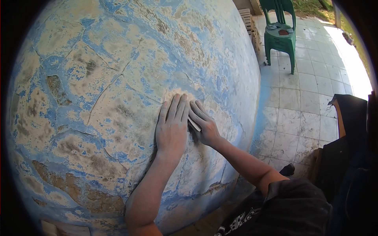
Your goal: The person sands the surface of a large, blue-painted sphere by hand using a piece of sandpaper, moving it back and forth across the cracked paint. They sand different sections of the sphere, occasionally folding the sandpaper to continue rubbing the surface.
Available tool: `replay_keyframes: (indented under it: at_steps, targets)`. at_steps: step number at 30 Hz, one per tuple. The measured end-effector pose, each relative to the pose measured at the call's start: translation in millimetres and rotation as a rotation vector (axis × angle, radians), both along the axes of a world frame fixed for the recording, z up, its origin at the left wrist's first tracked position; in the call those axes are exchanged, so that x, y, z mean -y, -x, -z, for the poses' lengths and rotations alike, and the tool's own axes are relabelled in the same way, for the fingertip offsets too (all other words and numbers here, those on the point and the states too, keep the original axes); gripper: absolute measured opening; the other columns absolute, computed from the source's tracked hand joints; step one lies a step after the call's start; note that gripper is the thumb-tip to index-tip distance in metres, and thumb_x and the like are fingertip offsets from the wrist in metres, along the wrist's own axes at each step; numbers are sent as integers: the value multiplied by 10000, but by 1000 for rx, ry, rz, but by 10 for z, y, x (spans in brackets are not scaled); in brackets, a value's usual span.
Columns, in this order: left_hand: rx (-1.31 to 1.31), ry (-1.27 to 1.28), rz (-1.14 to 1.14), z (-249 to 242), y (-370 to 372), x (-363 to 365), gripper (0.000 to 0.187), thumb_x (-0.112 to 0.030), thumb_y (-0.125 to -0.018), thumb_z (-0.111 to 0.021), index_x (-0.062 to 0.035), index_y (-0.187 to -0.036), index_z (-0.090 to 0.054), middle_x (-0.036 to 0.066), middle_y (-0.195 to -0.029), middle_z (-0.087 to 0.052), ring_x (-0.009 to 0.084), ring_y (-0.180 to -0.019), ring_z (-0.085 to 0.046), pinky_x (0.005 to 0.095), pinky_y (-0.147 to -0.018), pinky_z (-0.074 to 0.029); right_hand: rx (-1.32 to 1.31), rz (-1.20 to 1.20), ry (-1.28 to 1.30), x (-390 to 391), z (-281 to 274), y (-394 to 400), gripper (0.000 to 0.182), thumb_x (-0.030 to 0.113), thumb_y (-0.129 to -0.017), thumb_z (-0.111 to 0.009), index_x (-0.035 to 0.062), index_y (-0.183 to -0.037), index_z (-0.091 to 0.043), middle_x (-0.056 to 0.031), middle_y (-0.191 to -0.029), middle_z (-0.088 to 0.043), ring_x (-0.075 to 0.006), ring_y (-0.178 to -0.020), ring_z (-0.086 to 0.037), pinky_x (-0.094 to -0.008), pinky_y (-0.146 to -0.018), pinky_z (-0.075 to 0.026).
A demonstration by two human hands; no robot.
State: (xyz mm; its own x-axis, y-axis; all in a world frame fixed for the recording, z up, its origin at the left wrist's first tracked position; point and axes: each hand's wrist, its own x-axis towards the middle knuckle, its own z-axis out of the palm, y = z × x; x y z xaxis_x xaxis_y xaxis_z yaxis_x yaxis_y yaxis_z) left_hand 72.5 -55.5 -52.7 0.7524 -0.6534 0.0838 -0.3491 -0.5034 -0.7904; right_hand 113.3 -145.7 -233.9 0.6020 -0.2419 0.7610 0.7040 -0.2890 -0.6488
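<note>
My left hand [172, 126] lies flat against a weathered wall [106, 90], its fingers stretched upward and coated in pale dust. Close on its right, my right hand [204, 125] presses on the same spot with its fingers together. Between the hands shows the pale edge of a thin sheet, seemingly sandpaper [194, 125], held under my right hand; the rest of it is covered. Light powder rings the left fingertips on the wall. The surface has flaking blue and cream paint, cracks and dark stains. Both forearms are dusty.
A green plastic chair [280, 35] with small pieces on its seat stands at the upper right. Wooden crates [248, 23] lean by the wall's far end. Dusty white tiles [289, 98] run alongside. A dark cloth-like thing [346, 118] is at the right edge.
</note>
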Motion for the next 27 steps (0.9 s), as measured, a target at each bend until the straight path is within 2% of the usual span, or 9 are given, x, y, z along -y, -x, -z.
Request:
replay_keyframes:
  at_steps: [3,5,7,11,14,16,19,21,27]
  targets:
    - [33,-32,-40,-21,20,14,638,-312,-1049,-595,-125,-1654,-507,20,-1786,-389,200,-1687,-249,450,-1398,-114,-50,9,-119,96,14,-122,547,35,-1005,-678,63,-1549,-629,-234,-1652,-532,-450,-1559,-462,-498,-1262,-436]
    - [-18,9,-40,-8,11,-9,787,-309,-944,-734,-129,-1667,-477,37,-1803,-349,224,-1697,-227,479,-1393,-140,-104,56,-204,175,56,-280,517,22,-1015,-659,47,-1531,-642,-249,-1631,-549,-450,-1555,-466,-496,-1264,-431]
    - [-25,33,-33,40,6,-24,796,-309,-938,-742,-134,-1668,-477,37,-1804,-346,224,-1698,-224,481,-1393,-141,-261,128,-374,262,76,-397,472,13,-1029,-647,27,-1500,-662,-266,-1566,-604,-438,-1541,-487,-478,-1253,-442]
    - [12,13,-26,21,-17,-10,840,-341,-920,-773,-152,-1678,-463,34,-1810,-332,224,-1699,-219,486,-1394,-140,-54,-88,-140,52,-115,116,466,9,-1005,-692,1,-1470,-674,-284,-1518,-629,-421,-1504,-530,-458,-1210,-494]
    - [-22,37,-35,-17,31,35,653,-285,-1022,-640,-131,-1643,-509,33,-1788,-384,211,-1690,-247,466,-1394,-129,-96,32,-188,133,6,-64,464,-7,-994,-685,-6,-1458,-679,-287,-1523,-616,-424,-1490,-538,-458,-1199,-508]
    - [-44,53,-28,2,24,29,657,-274,-1020,-643,-138,-1648,-504,34,-1793,-374,215,-1692,-244,468,-1394,-131,-176,124,-306,135,158,-255,456,-11,-999,-676,-10,-1456,-676,-292,-1520,-612,-420,-1488,-540,-456,-1195,-510]
    - [-37,57,-37,2,-1,32,660,-274,-1017,-649,-142,-1648,-504,35,-1795,-370,217,-1691,-247,468,-1394,-131,-168,28,-266,131,-18,-114,471,-25,-991,-666,-5,-1461,-673,-274,-1531,-609,-419,-1488,-541,-445,-1205,-500]
    - [89,-20,-26,42,-22,9,921,-390,-879,-844,-171,-1682,-450,30,-1823,-296,234,-1704,-200,480,-1392,-148,-81,-70,-174,89,-55,59,475,-24,-989,-666,0,-1464,-670,-271,-1534,-609,-417,-1496,-531,-449,-1211,-495]
    - [76,90,-134,-39,74,66,936,-435,-869,-864,-229,-1685,-454,22,-1838,-260,257,-1710,-177,501,-1385,-157,-218,80,-321,190,151,-288,437,-15,-1013,-657,-1,-1449,-681,-277,-1534,-613,-429,-1512,-508,-452,-1216,-487]
